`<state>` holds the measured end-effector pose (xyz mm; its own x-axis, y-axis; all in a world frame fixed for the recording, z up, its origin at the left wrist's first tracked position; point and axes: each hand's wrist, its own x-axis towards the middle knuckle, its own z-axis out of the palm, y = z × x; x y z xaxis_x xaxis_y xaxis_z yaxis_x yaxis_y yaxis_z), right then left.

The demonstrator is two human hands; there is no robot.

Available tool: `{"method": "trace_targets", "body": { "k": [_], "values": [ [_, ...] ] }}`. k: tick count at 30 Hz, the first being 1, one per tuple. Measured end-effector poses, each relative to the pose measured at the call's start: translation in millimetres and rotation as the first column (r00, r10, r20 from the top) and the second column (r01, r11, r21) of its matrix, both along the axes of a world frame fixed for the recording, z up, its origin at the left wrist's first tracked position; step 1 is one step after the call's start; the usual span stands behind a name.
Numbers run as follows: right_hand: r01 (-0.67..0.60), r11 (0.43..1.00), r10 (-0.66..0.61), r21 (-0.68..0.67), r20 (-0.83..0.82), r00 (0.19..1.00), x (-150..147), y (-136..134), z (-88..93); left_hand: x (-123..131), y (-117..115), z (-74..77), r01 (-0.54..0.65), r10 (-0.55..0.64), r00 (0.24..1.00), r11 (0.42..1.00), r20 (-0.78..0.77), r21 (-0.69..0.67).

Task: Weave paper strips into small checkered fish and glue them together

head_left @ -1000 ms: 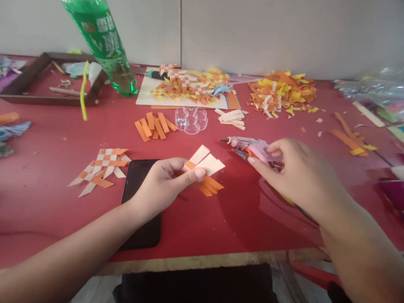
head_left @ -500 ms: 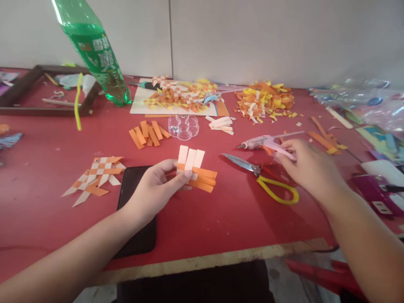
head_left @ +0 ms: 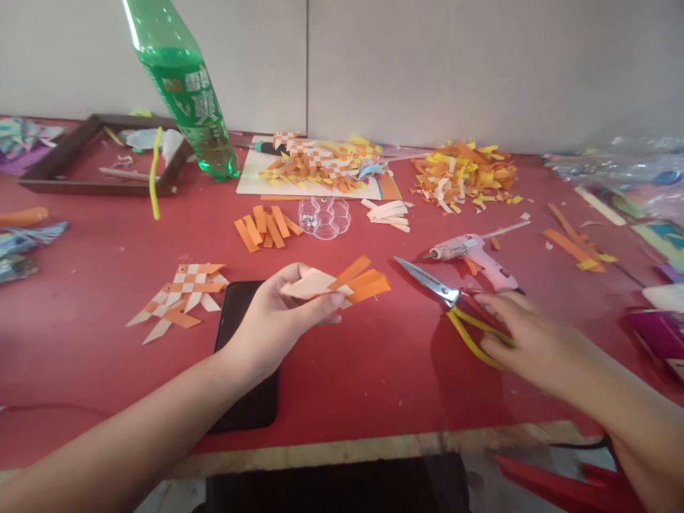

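Observation:
My left hand (head_left: 278, 317) is closed on a small woven piece of orange and cream paper strips (head_left: 342, 283), held just above the red table (head_left: 342, 385). My right hand (head_left: 526, 338) rests on the yellow handles of a pair of scissors (head_left: 454, 303), fingers curled over the loops; the blades point up and left. A pink glue gun (head_left: 473, 253) lies on the table just beyond the scissors, apart from my hand. A black phone (head_left: 246, 356) lies under my left wrist.
A finished woven paper fish (head_left: 182, 293) lies at the left. Loose orange strips (head_left: 267, 226), a clear flower-shaped dish (head_left: 324, 215), cream strips (head_left: 389, 211), a scrap pile (head_left: 464, 174), a board of woven pieces (head_left: 320, 160), a green bottle (head_left: 187, 89) and a wooden frame (head_left: 96, 153) stand farther back.
My right hand left the glue gun on the table and came down onto the scissors' handles. My left hand turned the woven strips flatter, orange ends pointing right.

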<state>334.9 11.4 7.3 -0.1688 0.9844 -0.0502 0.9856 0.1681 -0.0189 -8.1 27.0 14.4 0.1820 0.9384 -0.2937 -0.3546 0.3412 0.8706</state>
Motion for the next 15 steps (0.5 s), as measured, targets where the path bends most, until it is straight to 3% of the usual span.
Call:
{"method": "trace_targets", "body": {
  "k": [6, 8, 11, 15],
  "values": [
    [0.188, 0.972, -0.155, 0.144, -0.211, 0.965, -28, -18, -2.2, -2, 1, -1.6, -0.018, 0.018, 0.999, 1.0, 0.035, 0.006],
    [0.25, 0.963, -0.202, 0.104, -0.34, 0.919, -42, -30, -0.2, -1, 1, -1.3, -0.07, 0.07, 0.997, 0.998, 0.032, -0.006],
    [0.18, 0.981, -0.132, 0.077, -0.416, 0.9, -60, -47, 3.1, 0, 1, -0.4, -0.095, 0.096, 0.995, 0.995, 0.019, -0.006],
    [0.032, 0.976, 0.033, 0.214, -0.294, 0.955, -76, -55, 3.7, 0, 1, -1.1, -0.082, 0.082, 0.997, 0.996, -0.001, 0.022]
  ]
}}
